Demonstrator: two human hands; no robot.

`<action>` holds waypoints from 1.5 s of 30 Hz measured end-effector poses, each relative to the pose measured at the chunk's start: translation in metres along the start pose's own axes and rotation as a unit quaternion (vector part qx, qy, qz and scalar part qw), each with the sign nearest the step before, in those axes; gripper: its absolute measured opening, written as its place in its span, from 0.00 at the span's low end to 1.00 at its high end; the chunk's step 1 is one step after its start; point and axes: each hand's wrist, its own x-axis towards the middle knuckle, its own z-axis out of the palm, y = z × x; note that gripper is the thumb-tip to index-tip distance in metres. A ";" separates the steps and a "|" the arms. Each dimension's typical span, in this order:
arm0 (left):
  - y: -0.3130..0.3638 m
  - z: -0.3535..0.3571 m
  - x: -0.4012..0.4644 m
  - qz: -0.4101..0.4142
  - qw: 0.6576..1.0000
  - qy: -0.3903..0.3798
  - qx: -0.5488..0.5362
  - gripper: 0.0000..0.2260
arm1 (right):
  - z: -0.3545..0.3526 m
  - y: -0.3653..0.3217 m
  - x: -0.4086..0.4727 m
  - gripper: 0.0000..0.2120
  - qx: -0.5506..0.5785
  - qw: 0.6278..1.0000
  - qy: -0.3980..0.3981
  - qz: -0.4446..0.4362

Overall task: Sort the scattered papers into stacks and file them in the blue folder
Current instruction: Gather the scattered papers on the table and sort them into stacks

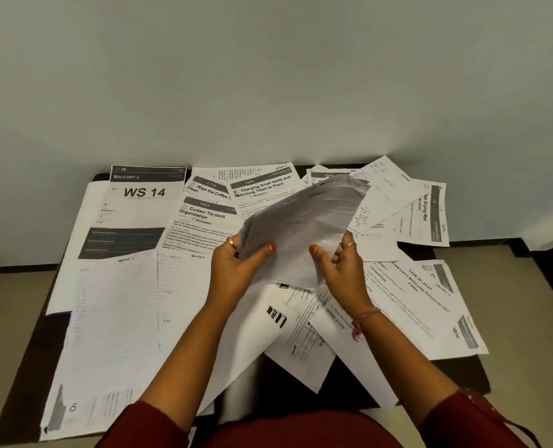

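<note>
- Bundle of papers (301,221) held up off the desk, tilted away from the person, top edge fanned and blurred — several sheets, not squared.
- Left hand (236,270) grips the bundle's lower left edge, thumb on the near face, fingers behind. Right hand (339,263) pinches the lower right edge the same way. Hands apart, one at each side, both clamped on the bundle.
- Step in hand, as I read it: gathering loose sheets into one stack and evening them up.
- To do it well: loosen the grip a little, stand the bundle on its bottom edge and tap it on a bare part of the desk (29,367) until the edges line up; turn it and tap a long side too. Squeeze too hard and the sheets will buckle, not slide.
- Keep the thumbs low so the top sheets do not peel forward and spill.
- Directly under the hands: overlapping sheets (301,321) lying at odd angles, one with a printed table, some hanging over the near edge of the desk — these could slip off if brushed.
- Left side: large "WS 14" sheet (142,202) lying flat, lined pages (113,318) below it.
- Far edge: task sheets overlapping, among them "Curtain Tie-back Organization" (204,221).
- Right: more sheets (414,295) skewed and scattered.
- Blue folder: only a thin blue sliver (58,313) shows at the left edge under the papers; cannot tell if that is it.
- Most of the sorting is not yet done; nothing filed.
</note>
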 end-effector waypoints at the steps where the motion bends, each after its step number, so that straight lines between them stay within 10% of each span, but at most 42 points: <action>1: -0.001 0.002 -0.002 0.006 1.000 0.013 -0.002 0.15 | -0.002 0.002 -0.001 0.15 0.012 1.000 -0.008 0.000; 22: -0.046 0.028 -0.004 -0.041 0.997 0.062 0.016 0.15 | -0.023 0.025 0.001 0.24 0.026 0.992 -0.120 0.021; 45: -0.046 0.026 0.010 -0.065 0.996 0.052 0.036 0.13 | -0.017 0.016 0.020 0.13 -0.035 0.993 -0.115 0.022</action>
